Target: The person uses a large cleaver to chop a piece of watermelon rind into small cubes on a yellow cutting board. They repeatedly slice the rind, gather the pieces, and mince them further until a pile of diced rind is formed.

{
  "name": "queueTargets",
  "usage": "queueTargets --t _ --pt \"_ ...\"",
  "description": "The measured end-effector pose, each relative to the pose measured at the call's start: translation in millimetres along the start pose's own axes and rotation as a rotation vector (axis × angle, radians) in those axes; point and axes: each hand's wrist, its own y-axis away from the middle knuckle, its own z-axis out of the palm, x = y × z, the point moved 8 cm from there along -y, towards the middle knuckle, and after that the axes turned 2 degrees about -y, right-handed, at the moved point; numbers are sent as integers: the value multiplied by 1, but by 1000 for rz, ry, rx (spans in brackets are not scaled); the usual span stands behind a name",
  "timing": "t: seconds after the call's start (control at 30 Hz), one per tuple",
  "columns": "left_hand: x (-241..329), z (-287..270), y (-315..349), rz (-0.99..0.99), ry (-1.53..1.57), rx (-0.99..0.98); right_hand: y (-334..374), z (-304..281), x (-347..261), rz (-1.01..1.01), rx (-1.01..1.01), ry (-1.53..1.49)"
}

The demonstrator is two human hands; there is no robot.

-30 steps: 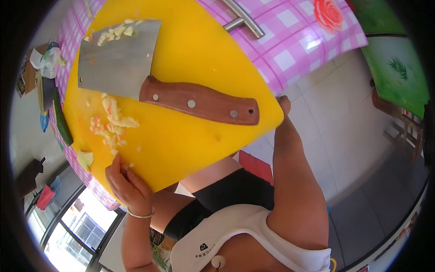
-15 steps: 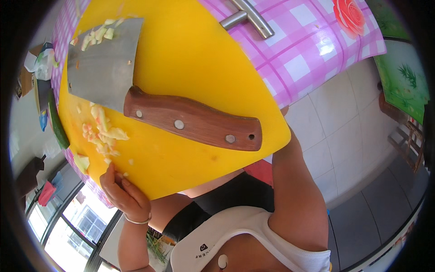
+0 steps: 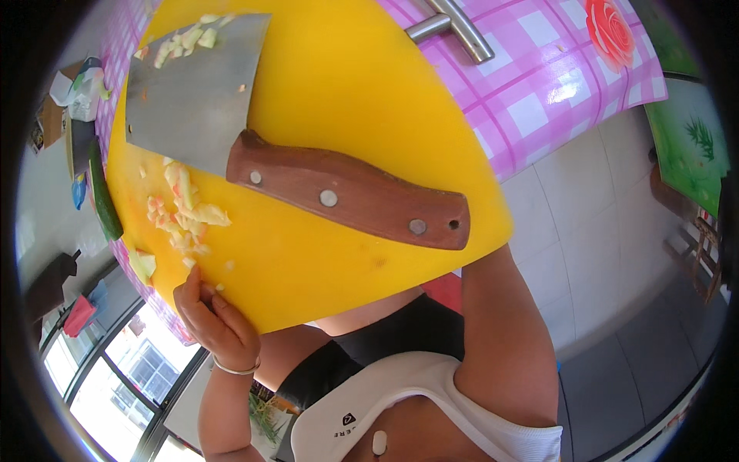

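Note:
My left hand (image 3: 219, 319), with a bangle at the wrist, grips the near left edge of a yellow cutting board (image 3: 346, 85). My right arm runs up behind the board's right corner, which hides that hand. Lying flat on the board is a cleaver (image 3: 192, 92), its riveted wooden handle pointing right toward me. Pale chopped pieces (image 3: 191, 38) rest on the blade's far end. More chopped bits, some reddish (image 3: 185, 212), lie between the blade and my left fingers. A larger pale green piece (image 3: 143, 266) sits at the board's left edge.
Beneath the board is a purple checked tablecloth (image 3: 531, 115), with a metal T-shaped bar (image 3: 460, 31) at the far side. A long green vegetable (image 3: 101, 192) lies beyond the left edge. On the right are a green-patterned panel (image 3: 689, 146) and a wooden stool (image 3: 702, 262).
The board, with the cleaver and pieces on it, has shifted slightly right and up in view. A bit of my right hand that showed beside the board's right edge is now hidden.

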Motion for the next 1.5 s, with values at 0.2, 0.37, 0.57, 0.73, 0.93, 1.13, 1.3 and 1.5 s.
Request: queueTargets --t 0.2,0.37,0.57,0.73,0.93,1.13,1.3,1.5 --pt "1 -2 -2 -12 10 15 14 -6 18 -27 22 -36" --pt "0 -4 -3 -77 41 18 30 -14 65 -23 47 -163" --pt "-1 -9 -1 -47 47 109 84 -31 91 153 -164 -479" --pt "-5 -15 9 -87 95 171 136 -82 34 199 -266 -1058" --pt "-15 -16 14 -120 165 197 200 -187 -76 -89 -448 -1414" --pt "-31 -13 22 -153 372 282 289 -281 -166 -343 -604 -1534" --pt "-26 -49 49 -46 443 626 377 -320 -231 -524 -813 -1544" --pt "6 -78 118 224 721 254 473 -310 -292 -693 -1026 -1409"
